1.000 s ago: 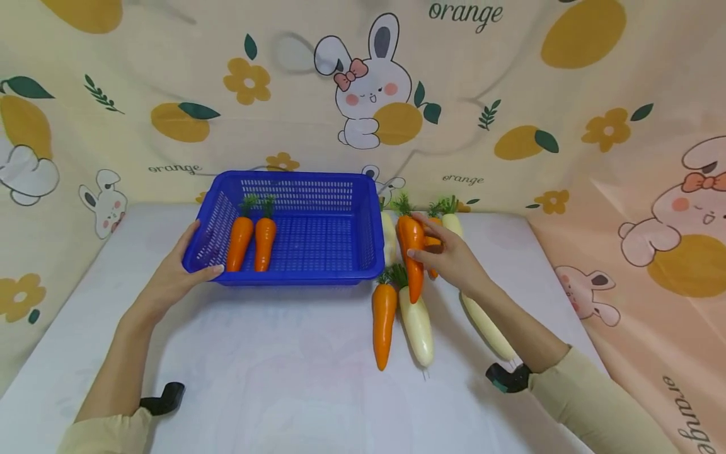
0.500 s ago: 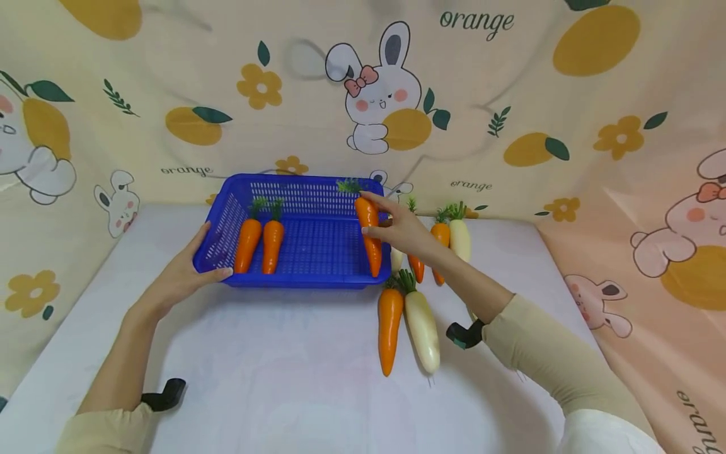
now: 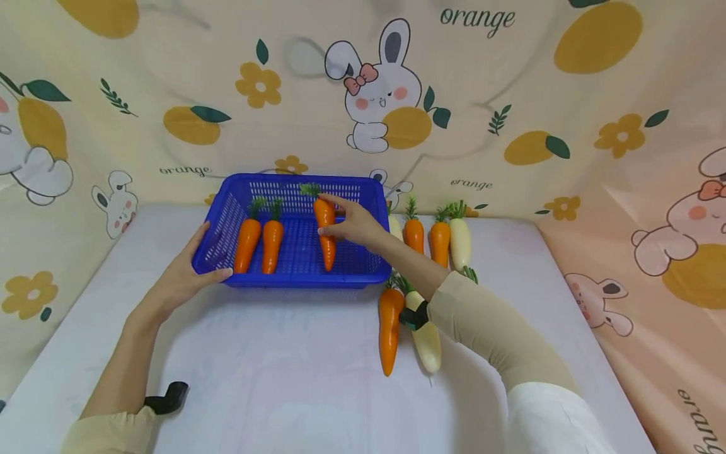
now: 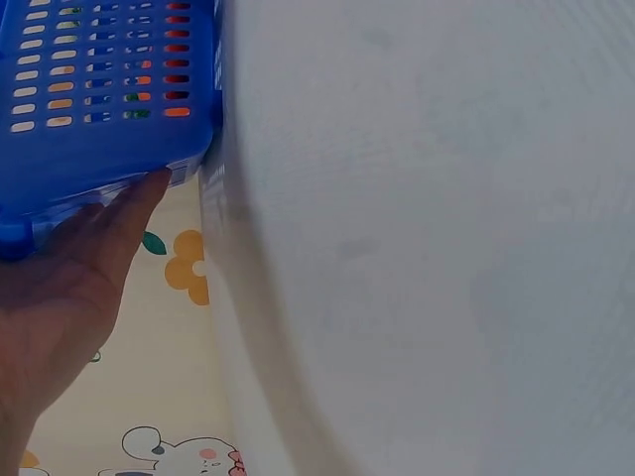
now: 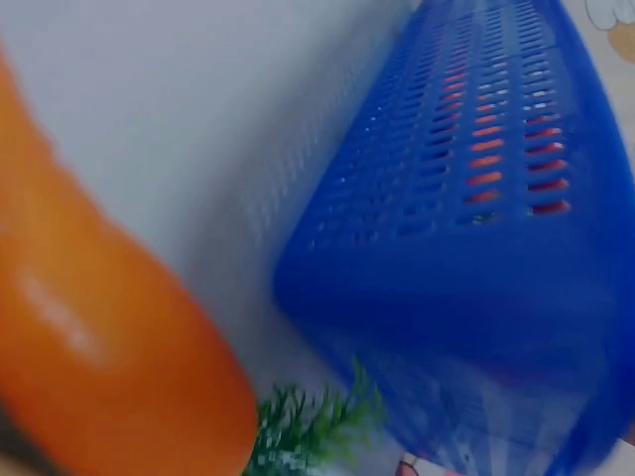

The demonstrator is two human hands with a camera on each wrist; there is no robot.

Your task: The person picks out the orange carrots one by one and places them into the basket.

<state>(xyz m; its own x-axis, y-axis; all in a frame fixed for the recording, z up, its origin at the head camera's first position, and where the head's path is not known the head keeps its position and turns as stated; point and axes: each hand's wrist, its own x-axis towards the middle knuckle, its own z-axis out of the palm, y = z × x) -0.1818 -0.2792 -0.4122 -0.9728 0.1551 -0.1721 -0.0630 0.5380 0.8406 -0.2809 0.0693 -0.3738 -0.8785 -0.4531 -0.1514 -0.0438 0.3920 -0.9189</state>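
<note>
The right hand (image 3: 354, 226) pinches a carrot (image 3: 328, 250) between thumb and fingers, over the blue basket (image 3: 306, 278), right of its middle. The left hand (image 3: 178, 277) grips the basket's near left corner. Two carrots (image 3: 272, 244) lie inside toward its left edge. More carrots (image 3: 389, 331) and white radishes (image 3: 460, 243) lie by its right edge on the desk (image 3: 272, 372).

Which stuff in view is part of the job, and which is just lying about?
In the job:
blue basket, gripped by left hand
held carrot, in right hand
two carrots inside

Lying about:
white radishes
loose carrots, though possibly next
patterned backdrop
</note>
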